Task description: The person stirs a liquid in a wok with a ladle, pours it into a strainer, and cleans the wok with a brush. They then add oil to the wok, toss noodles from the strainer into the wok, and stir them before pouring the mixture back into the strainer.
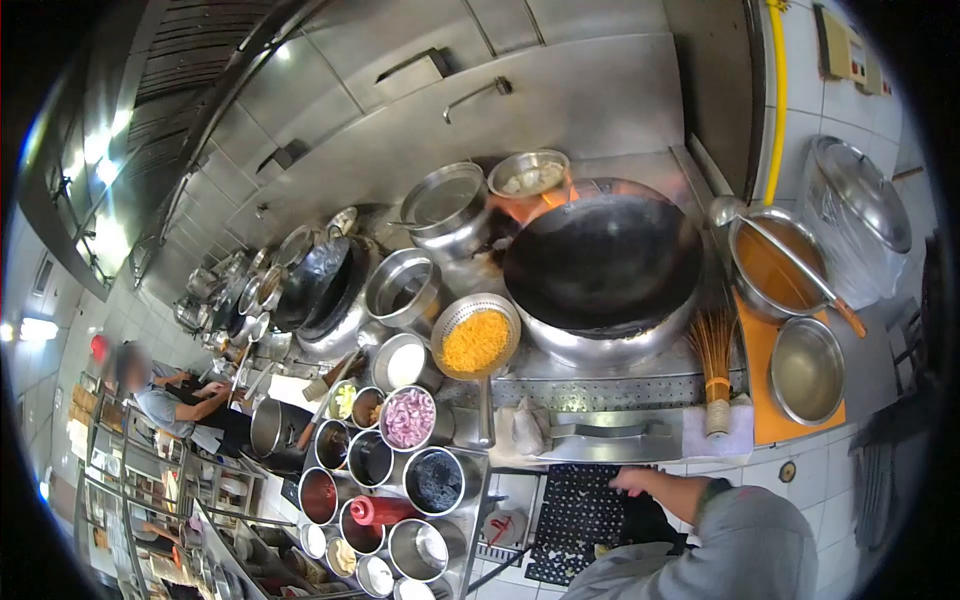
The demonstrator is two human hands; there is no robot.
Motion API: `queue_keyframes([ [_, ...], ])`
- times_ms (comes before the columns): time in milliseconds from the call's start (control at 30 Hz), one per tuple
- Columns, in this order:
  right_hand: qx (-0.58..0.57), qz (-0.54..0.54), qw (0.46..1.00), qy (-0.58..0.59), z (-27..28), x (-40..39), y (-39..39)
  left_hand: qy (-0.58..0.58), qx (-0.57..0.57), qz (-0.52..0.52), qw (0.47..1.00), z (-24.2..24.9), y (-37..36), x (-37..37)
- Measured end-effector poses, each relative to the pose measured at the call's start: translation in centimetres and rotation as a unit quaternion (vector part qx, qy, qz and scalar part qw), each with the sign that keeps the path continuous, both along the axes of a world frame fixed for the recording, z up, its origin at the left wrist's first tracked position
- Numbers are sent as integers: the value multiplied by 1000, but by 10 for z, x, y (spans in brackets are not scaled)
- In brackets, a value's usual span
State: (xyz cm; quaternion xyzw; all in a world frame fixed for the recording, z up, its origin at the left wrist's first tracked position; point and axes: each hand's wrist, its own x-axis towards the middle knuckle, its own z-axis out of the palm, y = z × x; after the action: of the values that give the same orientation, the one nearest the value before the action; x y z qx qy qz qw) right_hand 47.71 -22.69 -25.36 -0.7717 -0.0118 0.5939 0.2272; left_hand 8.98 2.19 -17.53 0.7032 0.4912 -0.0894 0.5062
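Observation:
My right hand [634, 481] is in front of the stove's lower edge, above the black perforated floor mat [575, 520]. Its fingers look loosely curled, and I see nothing in them. My left hand is out of view. Beyond the right hand, a large black wok [605, 262] rests on the burner, its inside dark and bare. A perforated strainer ladle [486, 400] lies left of the wok, full of orange-yellow shreds [476, 340]. Nearest the right hand are a handled metal front panel [612, 440], a crumpled white cloth [520, 428] and a bamboo wok brush [716, 375] standing on a folded cloth [742, 428].
Flames show behind the wok, beside a pot of pale pieces [530, 176]. On the right, a ladle [790, 255] lies across a pot of orange-brown liquid [770, 280], near a steel bowl [807, 370]. Sliced onions [408, 418] and several sauce pots stand left. A co-worker [165, 395] stands farther left.

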Motion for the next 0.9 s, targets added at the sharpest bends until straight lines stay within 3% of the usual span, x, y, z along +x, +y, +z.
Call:
queue_keyframes([
  [33,73,48,994,61,15,-2,12,-7,1,-3,1000,1,-1,4],
  [67,250,-32,961,114,121,-8,14,-14,1,-2,1000,2,-3,8],
  [100,424,-25,904,43,195,-7,20,-20,1,-6,1000,4,-4,10],
  [133,478,-16,875,-72,231,9,20,-24,4,-11,1000,5,-4,15],
  [167,420,-42,813,-401,314,19,14,-32,5,-19,999,6,-4,20],
  [200,420,-121,678,-591,350,40,10,-39,7,-29,999,8,-4,25],
  [233,366,-212,549,-721,378,65,9,-49,9,-38,998,11,-3,34],
  [300,237,-179,446,-845,380,118,11,-71,14,-53,996,16,-5,48],
  [333,234,-179,439,-849,362,127,13,-80,16,-61,995,17,-5,51],
  [400,150,-9,514,-844,316,136,11,-99,22,-74,992,23,-6,61],
  [433,148,-8,508,-848,300,143,10,-108,23,-78,991,26,-8,65],
  [500,159,2,563,-811,273,152,9,-122,25,-88,988,28,-13,68],
  [633,79,-40,535,-840,262,149,24,-139,31,-102,985,35,-15,69],
  [767,80,-12,525,-847,264,146,21,-148,32,-101,983,35,-16,65],
  [833,36,-7,632,-774,269,153,23,-150,31,-104,983,33,-16,61],
  [900,20,-4,651,-759,273,157,26,-149,30,-107,983,32,-16,57],
])
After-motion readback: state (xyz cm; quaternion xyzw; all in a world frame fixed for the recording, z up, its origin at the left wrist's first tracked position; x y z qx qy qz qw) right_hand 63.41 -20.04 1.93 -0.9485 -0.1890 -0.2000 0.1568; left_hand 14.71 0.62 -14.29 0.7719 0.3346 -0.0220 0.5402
